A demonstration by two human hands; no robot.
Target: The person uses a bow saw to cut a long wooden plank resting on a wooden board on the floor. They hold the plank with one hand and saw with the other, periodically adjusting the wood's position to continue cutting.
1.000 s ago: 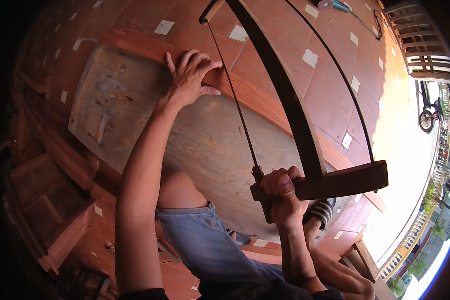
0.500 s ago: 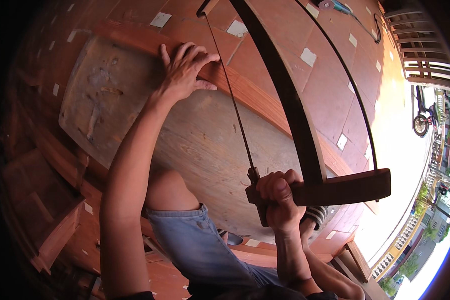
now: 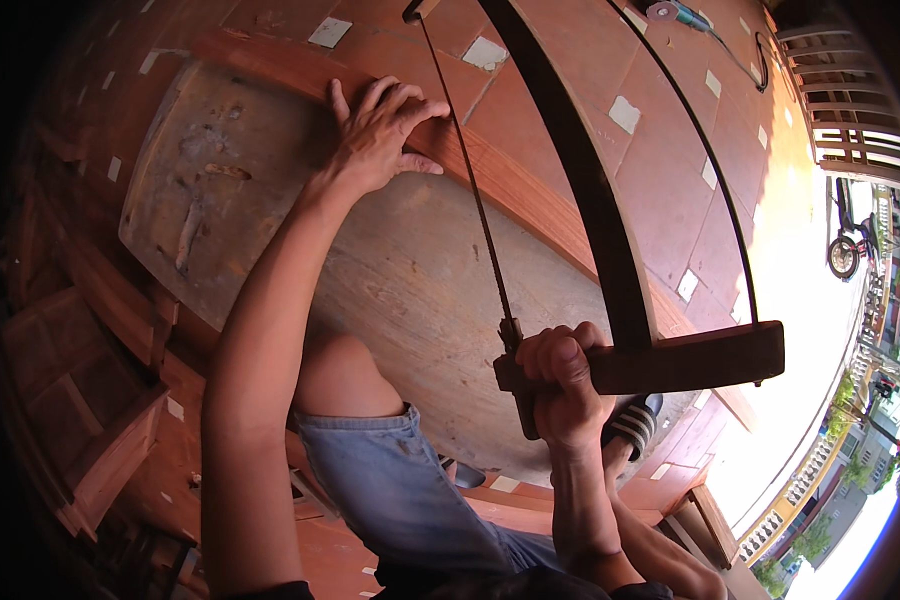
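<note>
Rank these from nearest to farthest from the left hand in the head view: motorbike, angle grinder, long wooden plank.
1. Long wooden plank: directly under the left hand.
2. Angle grinder: near the picture's top edge, right of centre.
3. Motorbike: outside, far right.

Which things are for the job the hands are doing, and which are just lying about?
Seem part of the job:
- frame saw, gripped by the right hand
- reddish plank, under the spread left hand
- worn board, along whose edge the plank lies

Seem just about:
- corded power tool on the tiles
- slatted wooden piece
- motorbike outside
</note>
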